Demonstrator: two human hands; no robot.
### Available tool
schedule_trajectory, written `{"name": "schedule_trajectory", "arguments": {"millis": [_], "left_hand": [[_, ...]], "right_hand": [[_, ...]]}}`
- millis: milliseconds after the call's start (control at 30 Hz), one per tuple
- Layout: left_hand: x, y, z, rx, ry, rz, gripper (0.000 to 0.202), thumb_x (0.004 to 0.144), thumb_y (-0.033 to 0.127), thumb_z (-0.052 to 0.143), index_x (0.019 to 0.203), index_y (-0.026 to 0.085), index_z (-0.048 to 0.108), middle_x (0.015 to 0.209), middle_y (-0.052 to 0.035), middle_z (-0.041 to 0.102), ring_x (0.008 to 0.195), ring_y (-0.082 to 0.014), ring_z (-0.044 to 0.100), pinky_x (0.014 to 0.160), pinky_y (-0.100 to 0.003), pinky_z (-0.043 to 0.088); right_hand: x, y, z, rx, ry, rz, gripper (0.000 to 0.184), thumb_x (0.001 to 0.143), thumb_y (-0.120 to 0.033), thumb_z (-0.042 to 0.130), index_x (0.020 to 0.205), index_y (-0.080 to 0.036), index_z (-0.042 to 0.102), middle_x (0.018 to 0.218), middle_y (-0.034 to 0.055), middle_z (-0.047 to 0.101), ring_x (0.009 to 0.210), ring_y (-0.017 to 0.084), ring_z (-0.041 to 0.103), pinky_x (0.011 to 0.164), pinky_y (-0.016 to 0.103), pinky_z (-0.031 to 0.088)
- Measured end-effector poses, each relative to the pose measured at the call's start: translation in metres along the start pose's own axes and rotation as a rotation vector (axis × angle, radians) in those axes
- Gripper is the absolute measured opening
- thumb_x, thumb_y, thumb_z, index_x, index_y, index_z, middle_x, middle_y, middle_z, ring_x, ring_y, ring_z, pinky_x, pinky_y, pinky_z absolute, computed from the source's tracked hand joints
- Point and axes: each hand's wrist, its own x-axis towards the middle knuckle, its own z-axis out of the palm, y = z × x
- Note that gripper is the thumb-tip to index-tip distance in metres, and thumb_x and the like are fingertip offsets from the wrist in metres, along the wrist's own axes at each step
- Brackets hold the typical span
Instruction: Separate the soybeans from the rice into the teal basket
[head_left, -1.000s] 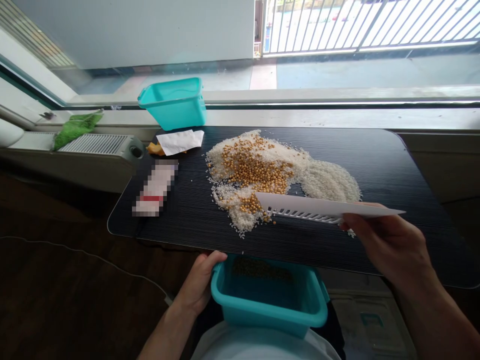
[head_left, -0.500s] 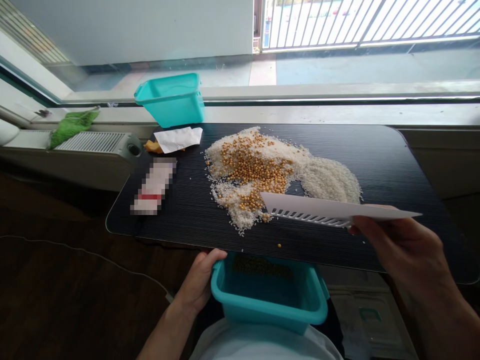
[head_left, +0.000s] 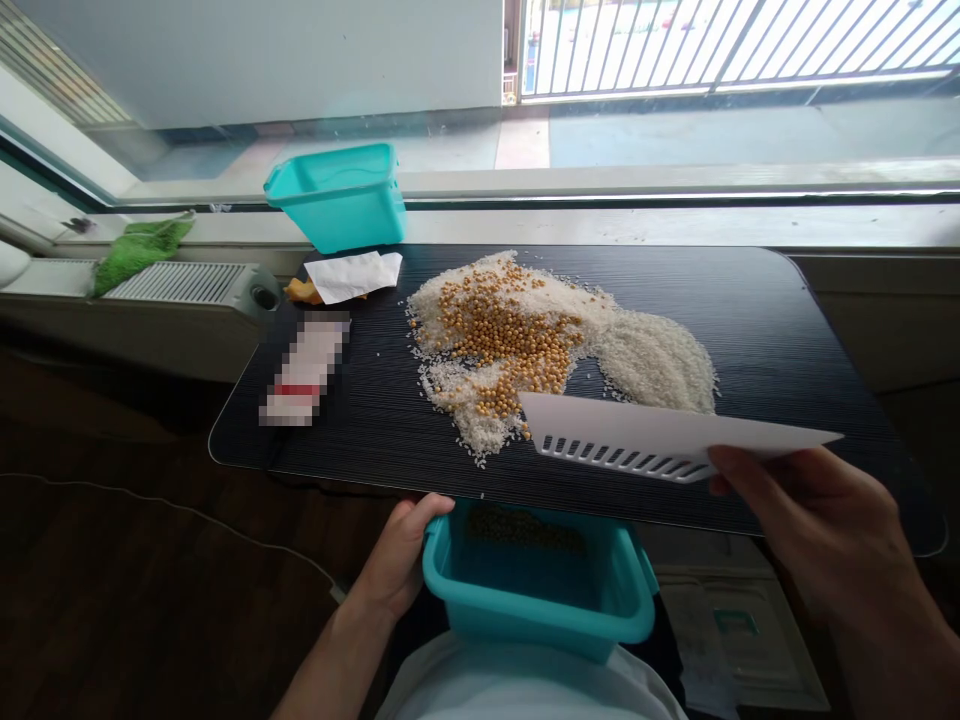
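Note:
My right hand [head_left: 817, 505] pinches the right end of a white slotted plastic scoop [head_left: 630, 425], thumb on the near side. The scoop is held tilted over the front of the table, its row of slots towards me and its left tip by the yellow soybeans [head_left: 517, 340]. These lie mixed over a spread heap of white rice [head_left: 652, 360]. My left hand [head_left: 401, 555] grips the left rim of a teal plastic bin [head_left: 540, 605], against my body below the table edge. More beans lie dimly at its far inside.
The dark table [head_left: 375, 410] bears a blurred pinkish packet [head_left: 307, 365] and a white paper [head_left: 356, 277] over something yellow. A second teal bin [head_left: 337, 205] stands by the window sill. At the left are a radiator [head_left: 180, 285] with a green cloth [head_left: 142, 250] and a white cable [head_left: 225, 525].
The scoop has tilted and dipped slightly, so more of its slotted side shows. A lone soybean near the front table edge is no longer visible there. My left hand and the bin have stayed put.

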Motion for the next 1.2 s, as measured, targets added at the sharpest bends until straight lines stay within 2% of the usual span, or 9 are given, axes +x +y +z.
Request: {"name": "schedule_trajectory", "arguments": {"millis": [133,267,333,467,667,800,900,1033,1200], "left_hand": [[-0.003,0.002,0.004,-0.016,-0.015,0.01,0.025,0.052,0.03,0.086,0.065,0.013,0.076,0.059,-0.002,0.068,0.055,-0.0148,0.06,0.058,-0.026,0.052],[-0.004,0.004,0.005,-0.029,-0.035,0.015,0.023,0.052,0.03,0.087,0.065,0.014,0.075,0.06,-0.0023,0.07,0.054,-0.0142,0.058,0.06,-0.026,0.053],[-0.004,0.004,0.005,-0.031,-0.043,0.014,0.023,0.053,0.03,0.087,0.067,0.014,0.076,0.061,-0.0022,0.07,0.054,-0.0143,0.058,0.06,-0.026,0.054],[-0.002,0.003,0.004,-0.031,-0.043,0.006,0.022,0.053,0.03,0.087,0.065,0.014,0.075,0.061,-0.0025,0.07,0.055,-0.0146,0.059,0.058,-0.025,0.052],[-0.003,0.003,0.003,-0.014,-0.04,-0.001,0.023,0.054,0.03,0.086,0.066,0.013,0.075,0.06,-0.0023,0.069,0.054,-0.0141,0.058,0.057,-0.025,0.051],[-0.003,0.003,0.003,-0.021,-0.045,0.008,0.022,0.054,0.03,0.086,0.065,0.014,0.075,0.06,-0.0026,0.069,0.056,-0.0153,0.06,0.058,-0.025,0.051],[-0.002,0.003,0.004,-0.024,-0.034,0.005,0.023,0.053,0.029,0.087,0.064,0.014,0.075,0.057,-0.0017,0.068,0.056,-0.0158,0.061,0.059,-0.026,0.052],[-0.001,0.003,0.004,-0.022,-0.037,0.004,0.023,0.054,0.03,0.086,0.066,0.013,0.076,0.06,-0.0019,0.069,0.056,-0.0146,0.059,0.058,-0.026,0.05],[-0.001,0.002,0.003,-0.007,-0.027,-0.001,0.022,0.054,0.03,0.086,0.061,0.014,0.072,0.058,-0.0008,0.066,0.054,-0.0128,0.056,0.055,-0.024,0.048]], "right_hand": [[0.002,-0.006,0.015,0.022,0.076,-0.048,0.021,0.066,-0.045,0.08,0.07,-0.025,0.073,0.057,-0.0014,0.068,0.054,0.016,0.063,0.055,0.026,0.049],[0.01,-0.002,0.018,0.051,0.025,-0.1,0.028,0.061,-0.049,0.083,0.064,-0.024,0.07,0.052,-0.0003,0.066,0.048,0.018,0.062,0.047,0.029,0.047],[0.011,-0.002,0.02,0.048,0.037,-0.101,0.029,0.061,-0.05,0.083,0.066,-0.024,0.071,0.053,-0.0004,0.067,0.048,0.019,0.063,0.048,0.03,0.049],[0.006,-0.008,0.023,0.001,0.068,-0.096,0.026,0.069,-0.049,0.08,0.072,-0.025,0.071,0.06,-0.0012,0.07,0.057,0.019,0.066,0.059,0.031,0.051],[0.006,-0.01,0.02,0.037,0.021,-0.092,0.029,0.064,-0.05,0.083,0.069,-0.023,0.073,0.055,-0.0002,0.067,0.052,0.018,0.063,0.051,0.029,0.048],[0.006,-0.017,0.026,0.049,0.051,-0.081,0.024,0.069,-0.044,0.081,0.076,-0.022,0.074,0.061,-0.0004,0.07,0.056,0.017,0.063,0.056,0.03,0.05],[0.005,-0.022,0.03,0.039,0.022,-0.103,0.022,0.071,-0.043,0.078,0.074,-0.022,0.073,0.062,-0.0004,0.07,0.058,0.018,0.063,0.059,0.031,0.049],[0.004,-0.023,0.026,0.021,-0.017,-0.098,0.022,0.07,-0.043,0.079,0.073,-0.022,0.071,0.061,-0.0008,0.069,0.058,0.018,0.062,0.06,0.032,0.048],[0.004,-0.019,0.018,0.012,0.016,-0.056,0.028,0.067,-0.047,0.082,0.073,-0.022,0.072,0.059,-0.0002,0.068,0.057,0.019,0.063,0.058,0.032,0.047]]}}
